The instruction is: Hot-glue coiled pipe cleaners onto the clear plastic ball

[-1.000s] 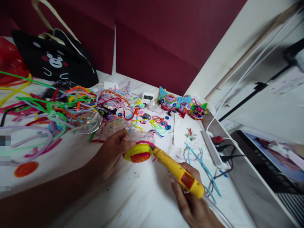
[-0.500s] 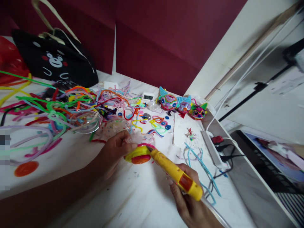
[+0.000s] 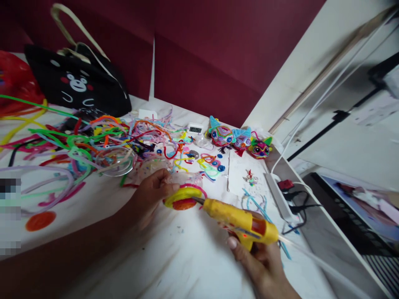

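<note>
My left hand (image 3: 156,189) pinches the edge of a clear plastic piece (image 3: 187,178) bordered by yellow, pink and orange fuzzy coils (image 3: 182,197). A yellow glue gun (image 3: 238,218) is gripped in my right hand (image 3: 260,257), its small red light showing. The gun's metal tip is at the right side of the coils; whether it touches them I cannot tell. A clear glue stick (image 3: 293,245) runs out of the gun's back end.
Tangled pipe cleaners (image 3: 75,145) spread over the left, near a clear dish (image 3: 120,166) and an orange disc (image 3: 40,221). Colourful decorated masks (image 3: 222,135) stand at the back. A power strip (image 3: 280,197) lies right, a black bag (image 3: 77,83) back left.
The glue gun has turned closer to level, its back end moving right and up, with its tip lower beside the coils. My left hand still holds the coiled piece.
</note>
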Demonstrator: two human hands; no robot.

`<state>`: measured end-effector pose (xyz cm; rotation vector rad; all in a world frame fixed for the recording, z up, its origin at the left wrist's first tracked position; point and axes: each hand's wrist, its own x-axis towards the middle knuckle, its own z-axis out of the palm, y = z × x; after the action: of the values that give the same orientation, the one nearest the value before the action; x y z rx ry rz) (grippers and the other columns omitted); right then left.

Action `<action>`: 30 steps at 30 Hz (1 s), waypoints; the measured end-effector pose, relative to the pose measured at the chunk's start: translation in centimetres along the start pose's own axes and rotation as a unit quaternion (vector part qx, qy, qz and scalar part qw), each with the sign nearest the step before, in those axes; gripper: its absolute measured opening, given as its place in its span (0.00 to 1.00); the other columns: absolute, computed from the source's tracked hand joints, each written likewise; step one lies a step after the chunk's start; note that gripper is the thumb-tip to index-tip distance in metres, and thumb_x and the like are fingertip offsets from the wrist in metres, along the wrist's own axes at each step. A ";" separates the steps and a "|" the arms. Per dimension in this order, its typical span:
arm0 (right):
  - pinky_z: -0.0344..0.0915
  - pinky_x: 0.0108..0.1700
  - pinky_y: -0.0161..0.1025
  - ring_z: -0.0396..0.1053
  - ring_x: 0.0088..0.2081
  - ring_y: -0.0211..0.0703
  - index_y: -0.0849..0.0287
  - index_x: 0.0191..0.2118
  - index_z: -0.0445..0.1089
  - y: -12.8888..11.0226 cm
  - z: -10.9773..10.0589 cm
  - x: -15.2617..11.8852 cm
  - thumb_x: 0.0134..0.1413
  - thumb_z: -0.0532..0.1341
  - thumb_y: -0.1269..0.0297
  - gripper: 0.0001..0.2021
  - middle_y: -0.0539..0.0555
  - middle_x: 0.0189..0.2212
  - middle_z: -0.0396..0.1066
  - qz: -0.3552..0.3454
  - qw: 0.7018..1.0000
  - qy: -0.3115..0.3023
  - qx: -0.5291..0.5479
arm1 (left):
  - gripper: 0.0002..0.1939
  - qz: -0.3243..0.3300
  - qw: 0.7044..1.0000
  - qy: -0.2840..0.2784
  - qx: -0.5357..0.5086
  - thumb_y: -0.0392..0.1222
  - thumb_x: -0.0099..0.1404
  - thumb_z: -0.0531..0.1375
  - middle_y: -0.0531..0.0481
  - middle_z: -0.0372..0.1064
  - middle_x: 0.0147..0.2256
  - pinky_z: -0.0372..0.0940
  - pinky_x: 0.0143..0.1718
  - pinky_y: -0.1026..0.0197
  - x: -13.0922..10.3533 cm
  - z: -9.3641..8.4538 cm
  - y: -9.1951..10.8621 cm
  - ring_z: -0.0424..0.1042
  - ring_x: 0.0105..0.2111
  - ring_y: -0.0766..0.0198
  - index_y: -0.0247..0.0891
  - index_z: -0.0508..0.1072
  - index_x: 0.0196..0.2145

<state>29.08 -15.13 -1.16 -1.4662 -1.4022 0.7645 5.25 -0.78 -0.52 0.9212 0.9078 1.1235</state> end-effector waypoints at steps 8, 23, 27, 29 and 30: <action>0.67 0.25 0.33 0.62 0.24 0.32 0.59 0.42 0.72 -3.1 0.1 1.5 0.52 0.73 0.45 0.23 0.53 0.37 0.73 0.199 0.948 -0.209 0.135 | 0.21 0.044 0.998 0.029 -0.020 0.39 0.41 0.72 0.61 0.55 0.22 0.52 0.23 0.67 1.1 -0.3 1.0 0.52 0.23 0.70 0.41 0.60 0.22; 0.65 0.35 0.47 0.71 0.30 0.49 0.58 0.38 0.72 -2.4 -0.2 2.4 0.63 0.56 0.53 0.14 0.56 0.30 0.74 0.038 0.941 -0.178 -0.286 | 0.22 0.065 0.997 -0.036 -0.017 0.36 0.43 0.74 0.60 0.53 0.23 0.52 0.25 0.67 0.5 -0.5 0.4 0.51 0.24 0.71 0.39 0.60 0.22; 0.67 0.50 0.48 0.73 0.47 0.52 0.56 0.49 0.70 -2.9 0.9 4.8 0.63 0.61 0.55 0.14 0.59 0.46 0.74 -0.094 0.978 -0.048 -0.182 | 0.22 0.057 0.998 -0.029 -0.007 0.38 0.42 0.74 0.61 0.54 0.22 0.51 0.25 0.67 0.4 -0.3 0.0 0.51 0.24 0.70 0.39 0.61 0.23; 0.65 0.55 0.47 0.72 0.51 0.50 0.55 0.50 0.68 -2.8 1.9 6.1 0.62 0.63 0.56 0.14 0.57 0.48 0.74 -0.112 0.986 -0.059 -0.111 | 0.23 0.047 0.999 -0.025 0.001 0.39 0.40 0.75 0.61 0.54 0.21 0.51 0.24 0.67 0.4 -0.2 -0.2 0.51 0.23 0.71 0.39 0.61 0.22; 0.65 0.55 0.47 0.72 0.50 0.49 0.54 0.50 0.67 -2.6 2.4 6.7 0.62 0.64 0.57 0.14 0.55 0.47 0.74 -0.112 0.988 -0.074 -0.080 | 0.24 0.041 0.999 -0.023 0.006 0.40 0.39 0.75 0.61 0.54 0.21 0.51 0.24 0.68 0.4 -0.2 -0.2 0.51 0.23 0.71 0.39 0.61 0.22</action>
<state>26.87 -8.30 1.43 -1.3640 -1.7420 0.6397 5.25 -0.45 -0.82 0.9986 0.8452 1.1632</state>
